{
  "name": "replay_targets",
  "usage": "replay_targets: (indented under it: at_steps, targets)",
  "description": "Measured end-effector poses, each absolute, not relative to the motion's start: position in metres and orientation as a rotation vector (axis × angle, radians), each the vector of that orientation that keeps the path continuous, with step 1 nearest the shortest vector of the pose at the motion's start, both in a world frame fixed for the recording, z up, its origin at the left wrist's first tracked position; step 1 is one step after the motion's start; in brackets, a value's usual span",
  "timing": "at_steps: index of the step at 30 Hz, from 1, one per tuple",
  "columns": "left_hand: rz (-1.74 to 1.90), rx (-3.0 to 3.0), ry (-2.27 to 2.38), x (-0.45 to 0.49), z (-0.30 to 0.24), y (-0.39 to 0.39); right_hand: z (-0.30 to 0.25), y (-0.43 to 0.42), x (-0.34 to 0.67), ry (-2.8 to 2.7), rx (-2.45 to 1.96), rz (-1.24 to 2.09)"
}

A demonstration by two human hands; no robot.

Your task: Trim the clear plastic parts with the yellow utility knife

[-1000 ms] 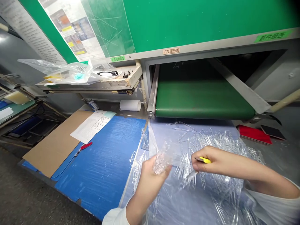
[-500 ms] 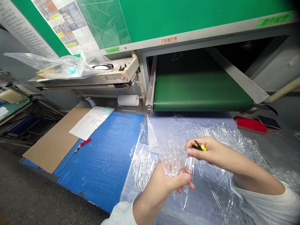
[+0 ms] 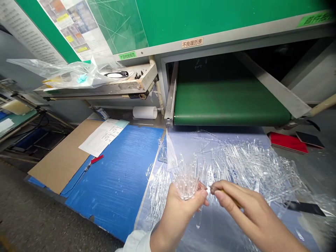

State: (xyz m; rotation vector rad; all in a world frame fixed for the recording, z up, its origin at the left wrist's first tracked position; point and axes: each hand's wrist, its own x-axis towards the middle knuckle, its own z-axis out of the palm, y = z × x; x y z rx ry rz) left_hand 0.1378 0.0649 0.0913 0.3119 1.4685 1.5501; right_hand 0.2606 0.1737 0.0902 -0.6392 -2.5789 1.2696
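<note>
My left hand (image 3: pixel 178 213) is closed around a bundle of thin clear plastic sticks (image 3: pixel 186 178), their upper ends fanned out above the thumb. Just right of the bundle, my right hand (image 3: pixel 248 206) grips a slim yellow-and-black tool (image 3: pixel 233 199); its kind is mostly hidden by the fingers. The right fingertips are close to the left fingertips, with a narrow gap between them. Behind the right hand spreads a large heap of clear plastic sticks (image 3: pixel 244 159). A smaller pile of clear sticks (image 3: pixel 159 192) lies left of the bundle.
A green conveyor belt (image 3: pixel 228 101) ends above the bench's far side. To the left lie a scratched blue board (image 3: pixel 118 168), brown cardboard (image 3: pixel 63 154) and a paper sheet (image 3: pixel 101 138). A dark strip (image 3: pixel 306 208) and a red booklet (image 3: pixel 287 142) are at right.
My right hand has moved down and turned, from beside the bundle's upper ends to near the left fingertips. The bundle has shifted slightly left. The camera view has shifted a little.
</note>
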Motion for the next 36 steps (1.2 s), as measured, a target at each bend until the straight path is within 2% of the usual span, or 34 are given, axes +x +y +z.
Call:
replay_targets:
  at_steps: [14, 36]
  targets:
    - [1.499, 0.428, 1.476, 0.1358, 0.0896, 0.0642, 0.0835, 0.1709, 0.2610, -2.630, -0.644, 1.162]
    - [1.475, 0.416, 1.516, 0.1361, 0.0912, 0.0629, 0.0855, 0.1717, 0.2610, -2.628, -0.690, 1.233]
